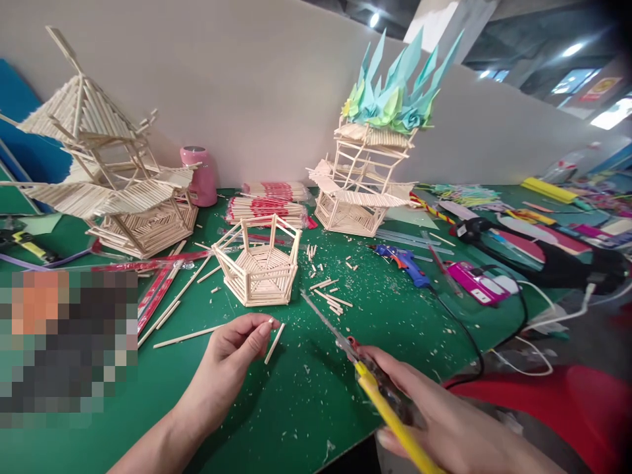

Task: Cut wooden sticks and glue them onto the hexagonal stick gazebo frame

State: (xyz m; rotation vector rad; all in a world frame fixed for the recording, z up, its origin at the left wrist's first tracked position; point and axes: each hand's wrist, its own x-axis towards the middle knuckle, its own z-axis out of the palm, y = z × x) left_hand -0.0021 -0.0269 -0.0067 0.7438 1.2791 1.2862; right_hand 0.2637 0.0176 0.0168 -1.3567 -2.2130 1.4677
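Note:
My left hand [239, 349] is closed in a pinch, with the pale tip of a thin wooden stick showing at its fingertips. A long stick [185, 337] runs out behind this hand, roughly in line with that tip. Just right of the fingers is a short cut stick [275, 343]. My right hand [419, 401] grips a cutting tool [368, 378] with a yellow handle and a long thin grey blade, pointing forward and left; its exact kind is blurred. Beyond the left hand stands a small open stick frame [261, 280] with a six-sided floor, low railings and upright posts.
Stick pavilions stand at the back left [111, 178] and back right [363, 178], the right one topped with folded paper. Between them lie red-wrapped stick bundles [266, 210] and a pink bottle [199, 174]. A blue glue gun [402, 263] and purple power strip [481, 283] with cables lie right.

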